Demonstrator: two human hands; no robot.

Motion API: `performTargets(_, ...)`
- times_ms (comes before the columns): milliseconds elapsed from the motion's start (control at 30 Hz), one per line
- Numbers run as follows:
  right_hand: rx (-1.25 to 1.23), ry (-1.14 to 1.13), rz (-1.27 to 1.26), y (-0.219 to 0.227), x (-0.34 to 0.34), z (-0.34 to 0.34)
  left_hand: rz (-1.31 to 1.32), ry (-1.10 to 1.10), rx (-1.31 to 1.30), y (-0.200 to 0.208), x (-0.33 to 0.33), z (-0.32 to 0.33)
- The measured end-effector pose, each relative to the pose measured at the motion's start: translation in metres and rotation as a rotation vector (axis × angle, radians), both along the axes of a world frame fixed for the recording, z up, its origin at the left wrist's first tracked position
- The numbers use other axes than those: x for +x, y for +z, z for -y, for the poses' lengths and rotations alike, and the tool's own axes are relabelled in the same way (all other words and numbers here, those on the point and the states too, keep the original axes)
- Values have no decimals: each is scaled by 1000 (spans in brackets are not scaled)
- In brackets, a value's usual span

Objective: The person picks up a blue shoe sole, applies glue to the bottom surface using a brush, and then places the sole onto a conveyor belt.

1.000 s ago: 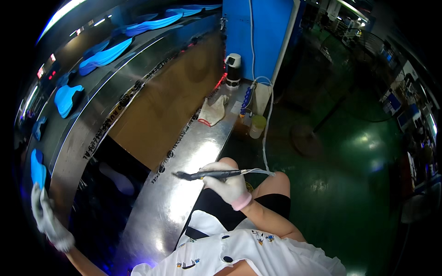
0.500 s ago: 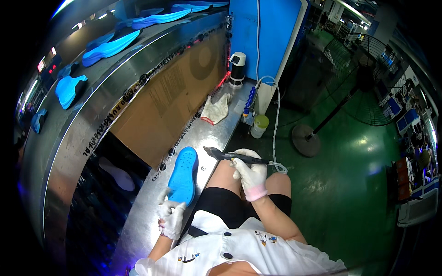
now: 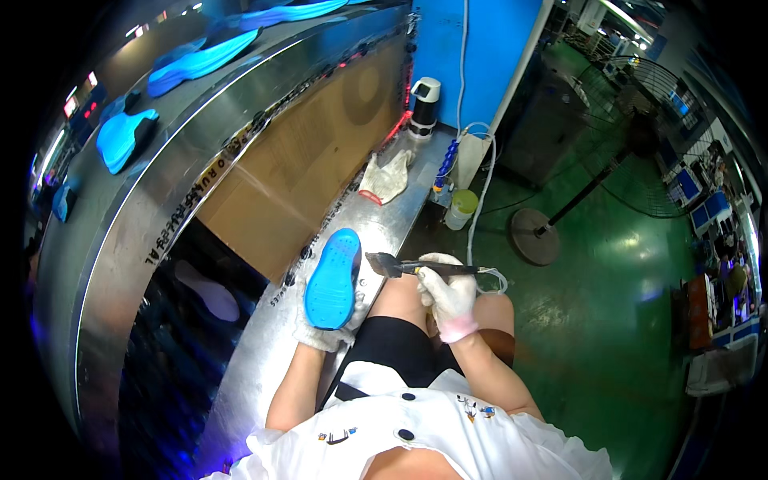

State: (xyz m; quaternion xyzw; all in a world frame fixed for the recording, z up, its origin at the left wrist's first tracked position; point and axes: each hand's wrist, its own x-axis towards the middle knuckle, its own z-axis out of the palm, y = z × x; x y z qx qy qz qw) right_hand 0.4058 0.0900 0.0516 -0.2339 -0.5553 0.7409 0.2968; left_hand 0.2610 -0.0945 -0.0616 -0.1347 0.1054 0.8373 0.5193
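In my gloved left hand (image 3: 322,334) lies a bright blue shoe sole (image 3: 330,280), its toe pointing away from me over the metal bench. The fingers wrap it from below and show at both edges; the palm is hidden under it. My gloved right hand (image 3: 450,293) closes round the handle of a flat black brush (image 3: 390,266), held above my thighs. The brush head points left toward the sole, with a gap between them. A thin pale tube (image 3: 502,282) loops from the handle's right end.
A loose white glove (image 3: 386,178) and a flask (image 3: 425,108) lie along the metal bench (image 3: 248,372). A lidded tub (image 3: 462,210) stands beside the bench. Blue soles (image 3: 126,142) ride the belt at upper left. On the right is a standing fan (image 3: 534,237).
My left hand has lifted the sole off the bench and now supports it from below. The brush stays in my right hand, a little further right in view.
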Motion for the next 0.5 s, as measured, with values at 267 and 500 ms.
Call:
performTargets(267, 657, -106, 108, 7, -44, -1, -316, -54, 214, 61, 42, -33)
performTargets(500, 1196, 281, 0, 60, 10, 47, -394, 121, 323, 64, 35, -21)
